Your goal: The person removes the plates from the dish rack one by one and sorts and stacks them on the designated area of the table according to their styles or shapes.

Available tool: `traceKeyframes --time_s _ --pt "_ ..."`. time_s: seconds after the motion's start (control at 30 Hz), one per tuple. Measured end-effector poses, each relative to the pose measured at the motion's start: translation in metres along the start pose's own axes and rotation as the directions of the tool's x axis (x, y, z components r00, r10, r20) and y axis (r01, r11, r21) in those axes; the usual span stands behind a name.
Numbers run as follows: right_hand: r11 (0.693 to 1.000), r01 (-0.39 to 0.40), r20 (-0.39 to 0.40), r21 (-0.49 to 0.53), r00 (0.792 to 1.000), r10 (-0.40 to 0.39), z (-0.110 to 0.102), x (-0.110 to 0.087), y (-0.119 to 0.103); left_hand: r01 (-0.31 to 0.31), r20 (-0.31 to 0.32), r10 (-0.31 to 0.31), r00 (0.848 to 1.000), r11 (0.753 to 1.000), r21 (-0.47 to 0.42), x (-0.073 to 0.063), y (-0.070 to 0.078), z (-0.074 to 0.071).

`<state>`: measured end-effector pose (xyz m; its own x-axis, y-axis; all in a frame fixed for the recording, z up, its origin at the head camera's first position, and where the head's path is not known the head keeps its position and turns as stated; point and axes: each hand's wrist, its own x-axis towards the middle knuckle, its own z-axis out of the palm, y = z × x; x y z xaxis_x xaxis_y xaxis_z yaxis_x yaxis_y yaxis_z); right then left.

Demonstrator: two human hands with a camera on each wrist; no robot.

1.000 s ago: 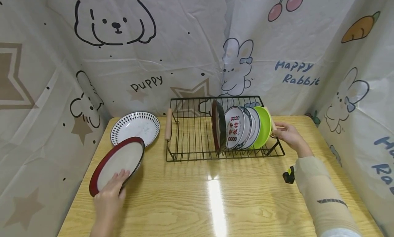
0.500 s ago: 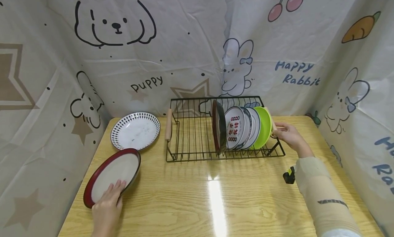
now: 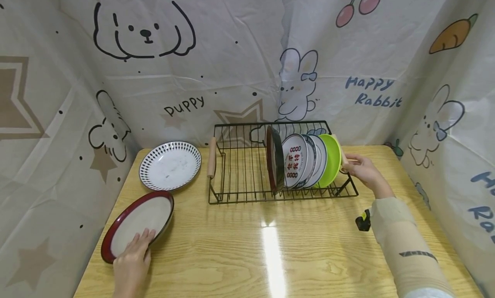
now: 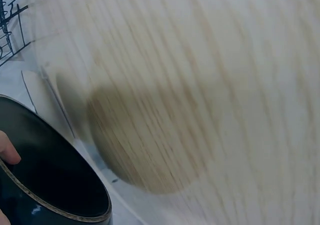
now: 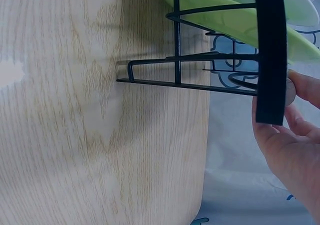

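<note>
My left hand [image 3: 133, 259] grips the near edge of a red-rimmed plate [image 3: 145, 216] with a cream middle, fingers on its face. The plate is tilted at the table's left side. In the left wrist view its dark underside [image 4: 55, 170] shows, with a fingertip at its edge. My right hand [image 3: 363, 173] holds the wooden handle [image 3: 343, 159] at the right end of a black wire dish rack [image 3: 247, 201]; the right wrist view shows fingers and thumb around that handle. In the rack's right half stand a dark red-brown plate [image 3: 272, 160], several white patterned plates [image 3: 295, 160] and a green one [image 3: 331, 160].
A white plate with a black diamond-patterned rim [image 3: 170, 167] lies flat behind the held plate. A small black object with a yellow mark [image 3: 362, 221] sits by the right sleeve. Printed cloth [image 3: 239, 53] surrounds the wooden table [image 3: 216, 255] at the back and sides.
My left hand has brought the red-rimmed plate toward me and slightly left, away from the white patterned plate it overlapped. The right hand stays on the rack's handle.
</note>
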<state>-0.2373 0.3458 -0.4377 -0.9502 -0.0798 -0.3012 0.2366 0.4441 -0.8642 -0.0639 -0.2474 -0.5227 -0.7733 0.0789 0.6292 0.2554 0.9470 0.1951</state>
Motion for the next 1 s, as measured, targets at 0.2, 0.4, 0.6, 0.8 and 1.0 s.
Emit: traceKeyframes --time_s 0.2,0.4,0.6,0.8,1.0 --pt "1.000 -0.003 0.003 -0.001 1.000 0.003 0.000 0.000 0.001 0.012 0.016 -0.012 1.000 1.000 0.017 -0.002 -0.005 0.001" --pt "1.000 -0.001 0.003 -0.011 1.000 0.001 -0.001 0.000 0.002 0.029 0.033 -0.031 0.999 0.999 0.036 -0.005 -0.009 0.002" --pt "1.000 -0.005 -0.003 -0.021 1.000 0.005 -0.002 0.000 0.002 0.011 0.046 -0.013 0.999 0.998 0.059 -0.003 -0.015 0.003" --pt "1.000 -0.008 -0.012 -0.030 1.000 0.007 -0.001 -0.001 0.001 -0.004 0.043 0.001 0.999 0.998 0.069 0.001 -0.017 0.003" --pt "0.999 0.018 -0.022 -0.035 1.000 -0.019 0.000 -0.001 0.001 0.069 0.126 -0.079 0.989 0.994 0.085 -0.001 -0.018 0.004"
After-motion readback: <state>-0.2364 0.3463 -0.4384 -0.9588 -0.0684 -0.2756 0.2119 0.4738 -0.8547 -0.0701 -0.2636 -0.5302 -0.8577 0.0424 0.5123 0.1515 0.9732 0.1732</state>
